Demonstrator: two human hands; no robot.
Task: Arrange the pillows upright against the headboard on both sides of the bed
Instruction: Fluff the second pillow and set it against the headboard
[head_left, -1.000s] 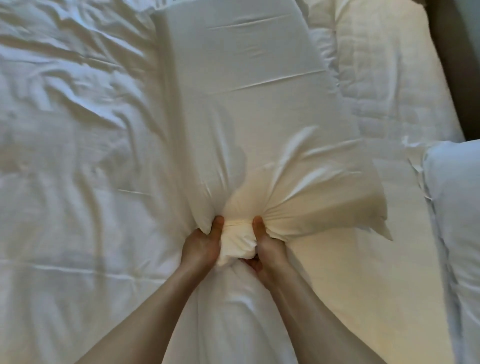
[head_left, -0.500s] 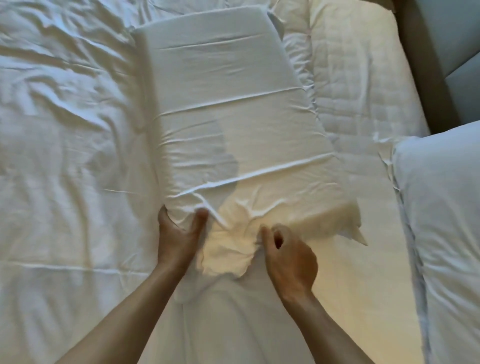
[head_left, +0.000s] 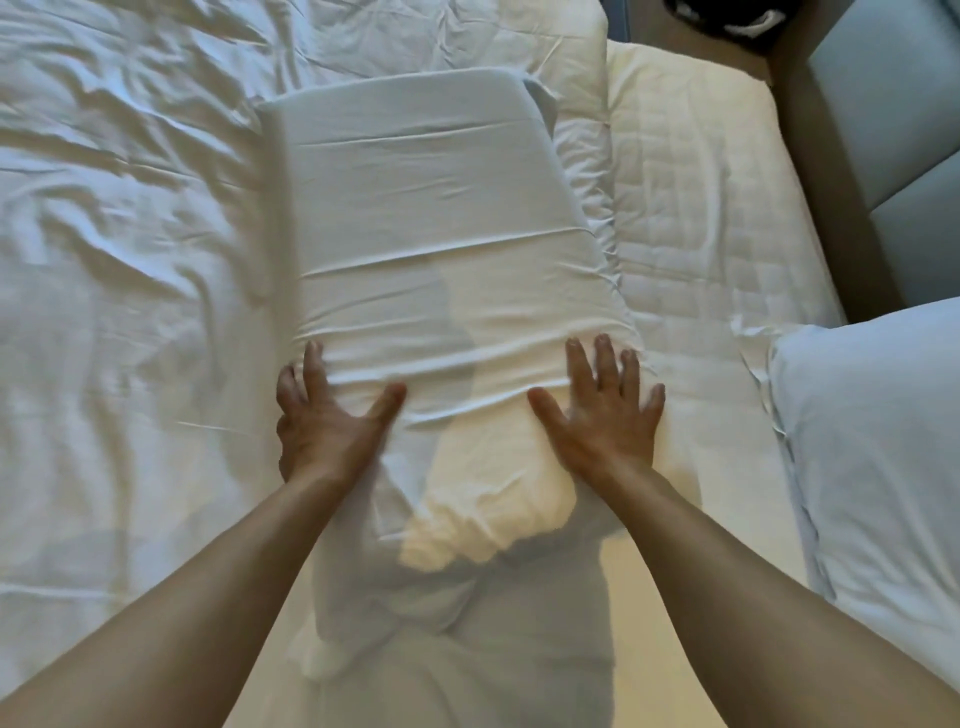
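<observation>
My left hand (head_left: 324, 421) and right hand (head_left: 602, 415) lay flat on the near end of the pillow (head_left: 431, 249), fingers spread, each grip open and holding nothing. The pillow lay flat on the bed (head_left: 119, 260), lengthways away from me. A second pillow (head_left: 878, 441) sat at right, near the headboard (head_left: 893, 124).

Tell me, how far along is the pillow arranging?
Early. Done: nothing stands against the headboard yet, as far as this view shows. In hand: the long pillow lies flat on the bed, with the left hand and right hand spread open on its near end. Left: standing it up, then the second pillow, lying at the right edge.
</observation>
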